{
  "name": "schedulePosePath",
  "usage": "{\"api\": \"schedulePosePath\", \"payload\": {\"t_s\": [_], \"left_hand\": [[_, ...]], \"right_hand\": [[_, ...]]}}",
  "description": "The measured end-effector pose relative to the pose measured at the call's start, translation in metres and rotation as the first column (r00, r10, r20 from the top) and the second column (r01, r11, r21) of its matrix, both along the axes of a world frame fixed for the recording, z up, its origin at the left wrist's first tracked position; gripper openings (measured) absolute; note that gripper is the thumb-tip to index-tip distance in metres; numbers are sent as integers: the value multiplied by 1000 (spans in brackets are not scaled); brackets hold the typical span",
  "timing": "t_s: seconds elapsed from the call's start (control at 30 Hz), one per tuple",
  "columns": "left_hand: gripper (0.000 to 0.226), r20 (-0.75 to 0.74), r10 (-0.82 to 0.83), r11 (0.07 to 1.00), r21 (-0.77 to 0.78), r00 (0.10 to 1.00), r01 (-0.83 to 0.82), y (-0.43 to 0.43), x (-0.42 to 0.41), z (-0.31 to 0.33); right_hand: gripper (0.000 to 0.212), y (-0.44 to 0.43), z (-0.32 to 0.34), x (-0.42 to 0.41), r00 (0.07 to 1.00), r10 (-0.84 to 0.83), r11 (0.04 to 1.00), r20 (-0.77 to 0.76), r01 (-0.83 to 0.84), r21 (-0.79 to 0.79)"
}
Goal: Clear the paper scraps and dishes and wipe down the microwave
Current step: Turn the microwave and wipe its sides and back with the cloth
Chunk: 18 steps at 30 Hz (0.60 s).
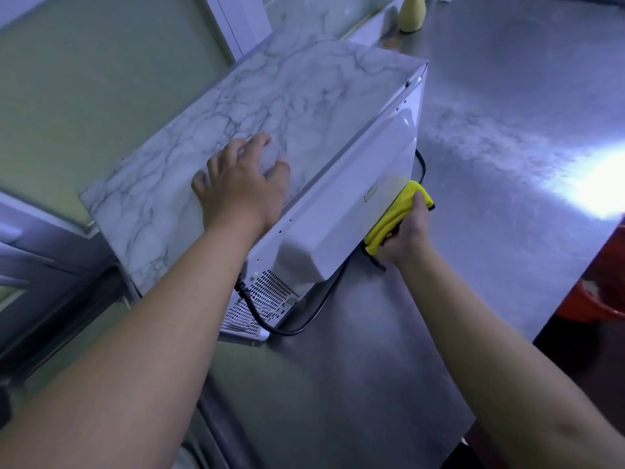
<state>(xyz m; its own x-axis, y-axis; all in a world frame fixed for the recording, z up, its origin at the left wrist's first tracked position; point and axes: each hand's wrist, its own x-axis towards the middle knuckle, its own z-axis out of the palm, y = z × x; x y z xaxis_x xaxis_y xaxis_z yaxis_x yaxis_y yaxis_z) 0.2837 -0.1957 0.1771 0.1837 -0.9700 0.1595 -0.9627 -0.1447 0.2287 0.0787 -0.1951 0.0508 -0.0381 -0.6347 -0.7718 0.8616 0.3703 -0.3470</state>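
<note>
Wiping step. Microwave [270, 157] sits on steel counter [490, 147], back panel facing viewer. Left hand [241, 184] braces its top, fingers spread. Right hand [404, 236] pinches yellow cloth [397, 216] against the microwave's back. Next: probably slide cloth along panel, avoiding cord [270, 324].

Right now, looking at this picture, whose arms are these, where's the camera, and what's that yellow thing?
There is no machine: these are a person's bare arms, filmed by a head-worn camera looking down. The left hand rests on the marble-patterned top of a white microwave, seen from its vented back. The right hand grips a folded yellow cloth against that back panel. The microwave stands on a brushed steel counter, its black power cord looping beside it. A pale yellow bottle stands farther back.
</note>
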Motion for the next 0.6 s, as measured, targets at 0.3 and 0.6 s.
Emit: {"api": "schedulePosePath", "payload": {"t_s": [0.3,0.6], "left_hand": [[45,15,0,1000,-4,1000,1,1,-1,2],[47,-256,60,997,-22,965,-68,8,-4,17]], "right_hand": [[72,86,-9,99,987,124,987,103,-134,91],[60,143,9,48,837,358,928,414,-369,-57]]}}
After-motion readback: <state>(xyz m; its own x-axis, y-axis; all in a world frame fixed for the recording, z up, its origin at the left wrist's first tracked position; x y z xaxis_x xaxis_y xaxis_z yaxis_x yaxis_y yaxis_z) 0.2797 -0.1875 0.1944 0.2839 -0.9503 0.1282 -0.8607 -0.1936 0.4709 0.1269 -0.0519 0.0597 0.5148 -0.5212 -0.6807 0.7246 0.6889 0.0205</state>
